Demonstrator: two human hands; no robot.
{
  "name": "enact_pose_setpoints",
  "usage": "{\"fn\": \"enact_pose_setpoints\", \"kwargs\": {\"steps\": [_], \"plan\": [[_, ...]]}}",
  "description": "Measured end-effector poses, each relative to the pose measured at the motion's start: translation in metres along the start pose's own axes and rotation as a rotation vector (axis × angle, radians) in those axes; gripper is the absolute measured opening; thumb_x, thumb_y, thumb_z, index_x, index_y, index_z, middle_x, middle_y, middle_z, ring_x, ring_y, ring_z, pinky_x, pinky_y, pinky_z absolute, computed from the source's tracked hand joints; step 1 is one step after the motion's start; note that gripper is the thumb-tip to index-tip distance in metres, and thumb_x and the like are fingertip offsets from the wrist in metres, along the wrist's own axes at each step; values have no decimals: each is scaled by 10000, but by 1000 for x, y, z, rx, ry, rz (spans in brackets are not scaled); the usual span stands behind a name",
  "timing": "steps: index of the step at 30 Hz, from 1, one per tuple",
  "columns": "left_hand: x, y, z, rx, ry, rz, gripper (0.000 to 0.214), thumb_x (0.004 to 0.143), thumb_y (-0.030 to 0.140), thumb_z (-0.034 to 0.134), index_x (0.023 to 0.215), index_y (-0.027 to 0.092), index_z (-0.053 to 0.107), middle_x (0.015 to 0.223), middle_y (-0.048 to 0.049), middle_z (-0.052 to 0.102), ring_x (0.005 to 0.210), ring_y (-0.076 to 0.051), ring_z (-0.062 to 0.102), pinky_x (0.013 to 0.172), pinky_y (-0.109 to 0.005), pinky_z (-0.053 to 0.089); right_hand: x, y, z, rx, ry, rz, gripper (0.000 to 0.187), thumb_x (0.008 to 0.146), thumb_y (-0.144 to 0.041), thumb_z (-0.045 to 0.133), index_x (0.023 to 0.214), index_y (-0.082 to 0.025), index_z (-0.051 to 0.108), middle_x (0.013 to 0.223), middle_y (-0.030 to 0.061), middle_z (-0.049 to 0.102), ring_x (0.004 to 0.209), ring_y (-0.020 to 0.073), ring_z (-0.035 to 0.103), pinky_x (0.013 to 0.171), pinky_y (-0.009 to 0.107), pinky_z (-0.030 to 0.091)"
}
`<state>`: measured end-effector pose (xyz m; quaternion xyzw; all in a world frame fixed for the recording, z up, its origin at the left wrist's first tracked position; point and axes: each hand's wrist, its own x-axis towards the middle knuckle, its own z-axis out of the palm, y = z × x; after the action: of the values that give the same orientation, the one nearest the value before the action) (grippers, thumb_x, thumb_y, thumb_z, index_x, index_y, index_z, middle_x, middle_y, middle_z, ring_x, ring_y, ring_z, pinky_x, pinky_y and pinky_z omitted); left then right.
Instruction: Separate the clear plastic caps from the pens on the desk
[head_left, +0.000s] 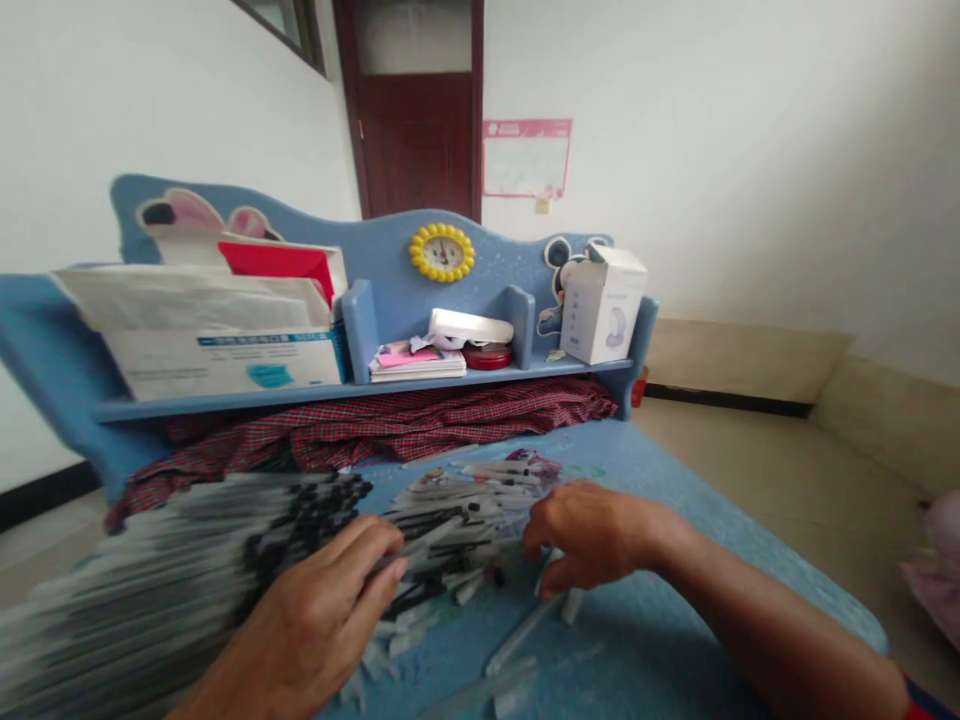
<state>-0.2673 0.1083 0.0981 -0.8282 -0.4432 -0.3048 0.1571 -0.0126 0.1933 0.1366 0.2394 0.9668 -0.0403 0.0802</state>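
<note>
A large heap of thin white pens with black tips [187,570] lies on the left of the blue desk [660,640]. More loose pen parts [465,510] are spread in the middle. My left hand [315,620] rests on the edge of the heap, fingers curled and pinching what looks like a pen barrel. My right hand [592,535] is just to the right of the loose pile, fingers bent down onto a clear pen part [525,630] on the desk. The whole picture is smeared by motion.
A red checked cloth [420,420] lies bunched under the desk's blue shelf [360,385]. On the shelf stand paper boxes and folders [217,330], a small yellow clock [442,252], a red tin [487,355] and a white carton [602,305]. A brown door [416,130] is behind.
</note>
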Motion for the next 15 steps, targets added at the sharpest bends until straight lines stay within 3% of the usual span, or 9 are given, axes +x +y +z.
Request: {"fn": "enact_pose_setpoints", "kwargs": {"steps": [3, 8, 15], "plan": [[2, 3, 2, 35, 40, 46, 185, 922, 259, 357, 874, 207, 528, 793, -2, 611, 702, -136, 621, 599, -204, 450, -2, 1, 2, -33, -16, 11, 276, 745, -419, 614, 921, -221, 693, 833, 45, 703, 756, 197, 629, 581, 259, 375], [3, 7, 3, 54, -12, 64, 216, 934, 270, 336, 846, 202, 521, 744, -2, 589, 685, -133, 626, 589, -198, 459, -6, 12, 5, 41, -3, 12, 383, 728, -487, 621, 1008, -231, 675, 880, 42, 705, 763, 189, 625, 565, 252, 350], [-1, 7, 5, 56, -34, 90, 232, 941, 268, 325, 875, 203, 538, 791, -15, 628, 722, -146, 637, 579, -204, 463, -7, 15, 12, 25, -25, -39, 280, 726, -410, 653, 946, -241, 688, 841, 13, 702, 741, 165, 616, 540, 236, 319]]}}
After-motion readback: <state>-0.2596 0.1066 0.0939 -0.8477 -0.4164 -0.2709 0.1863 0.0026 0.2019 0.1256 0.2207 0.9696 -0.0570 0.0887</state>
